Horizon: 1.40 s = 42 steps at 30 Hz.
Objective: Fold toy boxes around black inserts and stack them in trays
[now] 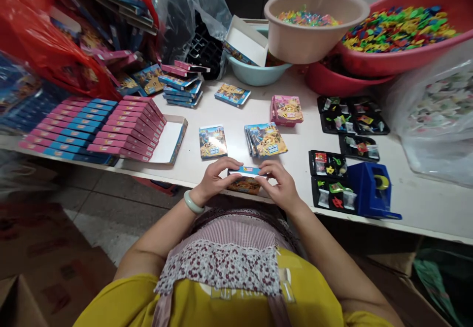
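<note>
A small blue printed cardboard box point(244, 185) is at the table's front edge, tilted so its narrow blue side faces up. My left hand point(218, 175) grips its left end, thumb and fingers pinched on it. At the other end, my right hand point(279, 184) pinches it the same way. Just beyond the hands lie a single blue box point(213, 142) and a small stack of blue boxes point(271, 139). Behind them sits a pink box stack point(287, 109). What is inside the held box is hidden.
Rows of pink and blue boxes point(129, 127) fill a tray point(181, 140) at left, beside a red plastic bag point(74, 61). Black compartment trays point(328, 164) with small items lie near a blue tape dispenser point(373, 189). Behind stand a beige basin point(314, 39) and a red basin point(402, 61).
</note>
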{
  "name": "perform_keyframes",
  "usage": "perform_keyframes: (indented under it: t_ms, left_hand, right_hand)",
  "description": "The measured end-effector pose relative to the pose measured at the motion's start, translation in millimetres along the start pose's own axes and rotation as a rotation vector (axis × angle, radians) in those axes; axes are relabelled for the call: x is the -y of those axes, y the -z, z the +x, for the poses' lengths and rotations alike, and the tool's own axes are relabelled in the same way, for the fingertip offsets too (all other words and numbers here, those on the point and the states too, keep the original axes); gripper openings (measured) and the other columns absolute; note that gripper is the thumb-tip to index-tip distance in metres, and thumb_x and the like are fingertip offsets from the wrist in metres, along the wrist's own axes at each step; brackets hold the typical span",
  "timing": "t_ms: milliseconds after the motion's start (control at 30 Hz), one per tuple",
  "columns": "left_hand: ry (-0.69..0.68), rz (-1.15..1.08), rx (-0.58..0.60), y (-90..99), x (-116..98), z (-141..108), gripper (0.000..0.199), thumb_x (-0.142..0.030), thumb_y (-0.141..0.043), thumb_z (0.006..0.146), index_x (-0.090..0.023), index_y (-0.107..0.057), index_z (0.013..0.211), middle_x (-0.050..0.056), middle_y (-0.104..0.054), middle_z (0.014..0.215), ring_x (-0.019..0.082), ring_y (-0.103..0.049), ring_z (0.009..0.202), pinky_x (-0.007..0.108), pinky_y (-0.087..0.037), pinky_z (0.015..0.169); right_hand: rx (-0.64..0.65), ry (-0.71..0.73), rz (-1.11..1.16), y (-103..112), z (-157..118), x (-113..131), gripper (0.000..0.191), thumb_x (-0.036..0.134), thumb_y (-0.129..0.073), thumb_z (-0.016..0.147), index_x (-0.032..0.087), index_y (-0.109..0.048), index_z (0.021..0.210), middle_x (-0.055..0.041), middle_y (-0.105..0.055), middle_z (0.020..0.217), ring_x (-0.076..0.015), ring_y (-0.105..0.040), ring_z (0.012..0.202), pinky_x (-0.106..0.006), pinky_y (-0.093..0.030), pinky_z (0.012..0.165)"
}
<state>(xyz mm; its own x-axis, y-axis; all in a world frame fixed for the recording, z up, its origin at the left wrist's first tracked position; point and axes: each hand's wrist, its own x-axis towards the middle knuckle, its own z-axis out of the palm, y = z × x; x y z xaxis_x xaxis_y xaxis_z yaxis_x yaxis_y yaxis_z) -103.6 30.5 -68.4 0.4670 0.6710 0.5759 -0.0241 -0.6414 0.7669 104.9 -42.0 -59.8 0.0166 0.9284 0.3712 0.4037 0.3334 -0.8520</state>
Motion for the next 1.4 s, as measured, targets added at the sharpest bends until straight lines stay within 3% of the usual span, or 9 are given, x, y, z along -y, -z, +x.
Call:
perform_keyframes:
  t_ms: [200,300,433,667,833,1000,1067,1200,1400]
  left_hand:
    - [0.072,0.038,-0.029,-6.1,-9,9,0.009,-0.025,-0.063,0.091,-0.017,-0.063,0.086,0.004,-0.066,0.081,0.013,-0.063,0.077,0.026,-0.052,0.069]
    - [-0.096,0.048,0.083,2.6,-7,6,0.004,-0.021,-0.061,0.092,-0.018,-0.064,0.093,0.006,-0.068,0.09,0.014,-0.066,0.085,0.028,-0.056,0.075]
    - [-0.273,0.154,0.247,19.6,-1,-8,0.029,-0.02,-0.065,0.09,-0.022,-0.061,0.118,0.012,-0.068,0.114,0.018,-0.067,0.103,0.031,-0.059,0.081]
    - [0.005,0.072,0.087,9.8,-3,-6,0.025,-0.021,-0.067,0.088,-0.021,-0.063,0.113,0.006,-0.068,0.099,0.015,-0.068,0.091,0.028,-0.058,0.079]
    - [-0.022,0.114,-0.068,-16.4,-6,-2,0.019,-0.015,-0.067,0.087,-0.022,-0.067,0.104,0.004,-0.067,0.098,0.015,-0.065,0.093,0.03,-0.056,0.081]
    - [-0.131,0.273,-0.123,-24.8,15,-3,0.029,-0.012,-0.073,0.079,-0.025,-0.069,0.105,0.003,-0.068,0.1,0.016,-0.066,0.088,0.031,-0.056,0.078]
    - [-0.148,0.291,-0.119,-23.3,22,-1,0.037,-0.011,-0.075,0.075,-0.03,-0.07,0.106,0.0,-0.069,0.099,0.016,-0.067,0.084,0.032,-0.056,0.074]
    - [-0.118,0.297,-0.125,-19.7,25,3,0.048,-0.01,-0.076,0.073,-0.039,-0.069,0.11,-0.001,-0.069,0.098,0.019,-0.067,0.083,0.036,-0.056,0.069]
    - [-0.097,0.329,-0.133,-19.8,24,2,0.043,-0.012,-0.077,0.071,-0.036,-0.07,0.106,-0.001,-0.071,0.098,0.02,-0.068,0.084,0.039,-0.058,0.072]
  right_hand:
    - [-0.068,-0.089,-0.057,-5,2,15,0.008,0.03,-0.062,0.088,0.022,-0.064,0.089,-0.0029,-0.065,0.089,-0.0148,-0.063,0.079,-0.023,-0.053,0.056]
    - [-0.026,0.041,-0.117,1,-6,14,0.007,0.026,-0.06,0.091,0.023,-0.066,0.091,-0.0047,-0.069,0.095,-0.0162,-0.066,0.085,-0.026,-0.057,0.064]
    - [0.069,0.284,-0.179,7,-23,-2,0.019,0.022,-0.06,0.092,0.027,-0.066,0.109,-0.0069,-0.07,0.111,-0.0185,-0.068,0.099,-0.035,-0.06,0.082]
    - [-0.038,0.19,-0.107,-8,-25,-5,0.028,0.019,-0.055,0.094,0.029,-0.059,0.12,-0.0078,-0.066,0.121,-0.0195,-0.063,0.113,-0.04,-0.056,0.092]
    - [-0.135,-0.132,-0.184,57,-56,-5,0.027,0.032,-0.055,0.094,0.025,-0.061,0.119,-0.0096,-0.065,0.121,-0.0207,-0.063,0.107,-0.033,-0.057,0.078]
    - [-0.493,-0.528,-0.749,165,-115,-22,0.024,0.034,-0.054,0.09,0.018,-0.07,0.101,-0.0116,-0.065,0.102,-0.0213,-0.062,0.083,-0.04,-0.053,0.081]
    - [-0.524,-0.656,-0.9,192,-128,-28,0.026,0.034,-0.057,0.088,0.017,-0.072,0.1,-0.0137,-0.062,0.103,-0.0227,-0.061,0.082,-0.042,-0.052,0.082]
    - [-0.504,-0.734,-0.822,212,-131,-42,0.025,0.043,-0.064,0.083,0.02,-0.074,0.084,-0.0092,-0.06,0.094,-0.0206,-0.06,0.079,-0.038,-0.052,0.078]
    - [-0.779,-0.655,-0.278,200,-149,-54,0.046,0.064,-0.06,0.078,0.018,-0.065,0.081,-0.0043,-0.06,0.09,-0.0151,-0.059,0.072,-0.032,-0.056,0.064]
